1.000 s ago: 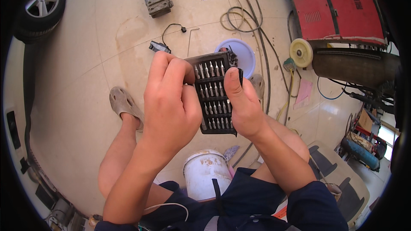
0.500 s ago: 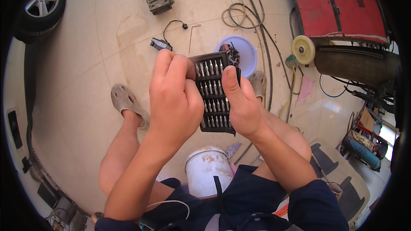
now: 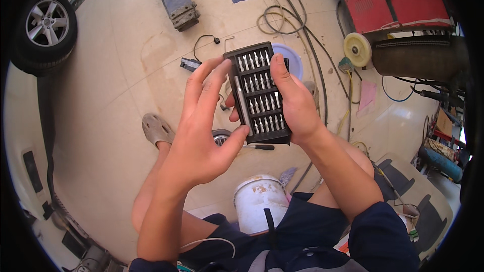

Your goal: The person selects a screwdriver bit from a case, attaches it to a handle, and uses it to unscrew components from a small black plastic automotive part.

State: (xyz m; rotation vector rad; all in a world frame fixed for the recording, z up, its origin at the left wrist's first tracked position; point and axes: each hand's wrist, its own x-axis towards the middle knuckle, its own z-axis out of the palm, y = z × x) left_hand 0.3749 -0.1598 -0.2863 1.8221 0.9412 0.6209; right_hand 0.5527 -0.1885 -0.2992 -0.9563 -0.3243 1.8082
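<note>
My right hand [image 3: 297,106] grips a black bit case [image 3: 262,90], its thumb along the right edge. The case holds rows of small silver bits and, in a long slot along its left side, a silver bar [image 3: 242,103]. My left hand [image 3: 206,131] has its fingers spread at the case's left side, with thumb tip and fingertips touching or very near that edge. Below the case on the floor, a black-handled tool [image 3: 263,147] and a round metal piece [image 3: 221,136] are partly hidden by my left hand.
A white bucket [image 3: 259,201] stands between my legs. A purple basin [image 3: 292,60], coiled hoses [image 3: 280,20], a connector with cable [image 3: 189,64] and a blue-grey lift arm [image 3: 171,0] lie ahead. A car wheel [image 3: 48,27] is at the left, a red machine [image 3: 388,0] at the right.
My left hand's fingers have loosened from their curl on the case and spread apart, uncovering its left side and the bar. My right hand has tilted the case a little higher and further right.
</note>
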